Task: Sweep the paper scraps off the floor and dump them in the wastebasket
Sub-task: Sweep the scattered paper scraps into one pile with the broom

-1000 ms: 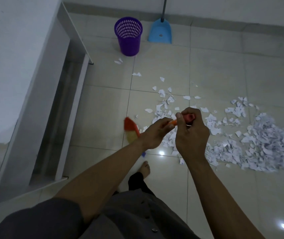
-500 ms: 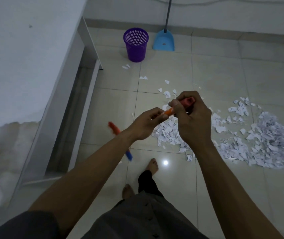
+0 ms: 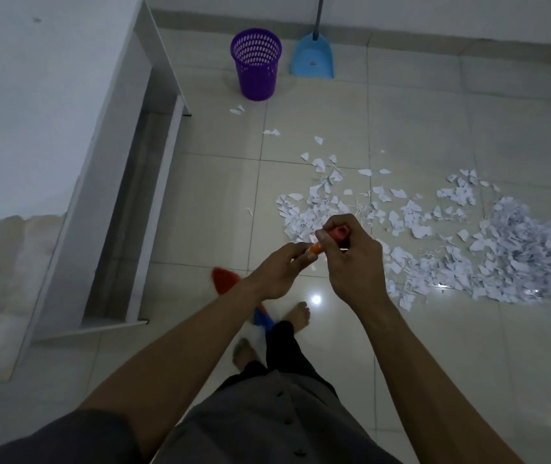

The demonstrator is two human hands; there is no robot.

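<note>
Small jagged white paper scraps [image 3: 518, 256] across pale floor [image 3: 418, 112]

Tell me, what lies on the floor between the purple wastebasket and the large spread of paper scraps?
In the head view, only a few stray scraps dot the bare tiles between the wastebasket and the spread of scraps.

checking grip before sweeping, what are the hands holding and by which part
The broom: right hand grips the handle's red top end, left hand the orange shaft just below.
</note>
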